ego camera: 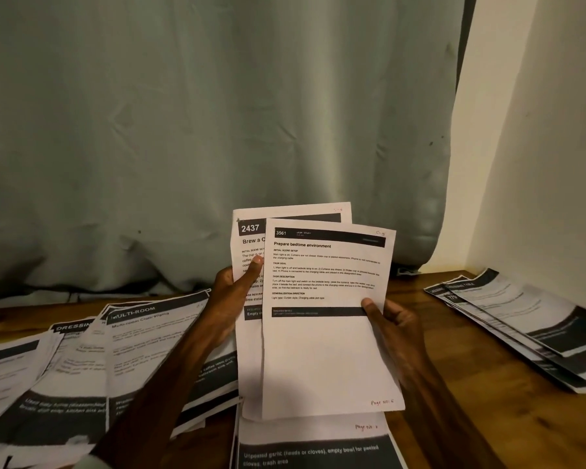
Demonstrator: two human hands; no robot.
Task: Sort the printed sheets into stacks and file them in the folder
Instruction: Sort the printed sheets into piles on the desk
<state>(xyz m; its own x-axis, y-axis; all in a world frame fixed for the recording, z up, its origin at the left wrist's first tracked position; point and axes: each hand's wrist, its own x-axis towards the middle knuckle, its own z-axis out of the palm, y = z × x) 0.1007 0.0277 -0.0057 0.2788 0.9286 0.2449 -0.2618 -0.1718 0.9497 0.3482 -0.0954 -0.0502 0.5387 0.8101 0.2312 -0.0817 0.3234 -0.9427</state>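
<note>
Paper, two sheets of it, held upright over the wooden surface (528, 434). Gripping the back sheet (251, 228), numbered 2437 and headed "Brew a C…", with the left hand (232, 292), thumb laid across its face, fingers wrapped behind its left edge. Pinching the front sheet (329, 350), numbered 3561, "Prepare bedtime environment", with the right hand (391, 324), thumb on the print near the right edge, fingers curled behind. Covering most of the back sheet with the front one, leaving only the left strip and the top showing. "Page No" scribbled in red at the bottom right corner of the front sheet, number too small to be sure of.

Just below those two, lying flat at the near edge: another sheet (312, 448) with a black band about unpeeled garlic. Off to the left, under the left forearm: a messy fanned spread of sheets (82, 367), "MULTI-ROOM" and "DRESSIN…" headers readable, all overlapping. Off to the right, well apart from the hands: a smaller fanned stack (521, 326) near the wall corner. Behind everything, a grey-green curtain (217, 113) hanging down to the surface, cream wall (538, 130) on the right
</note>
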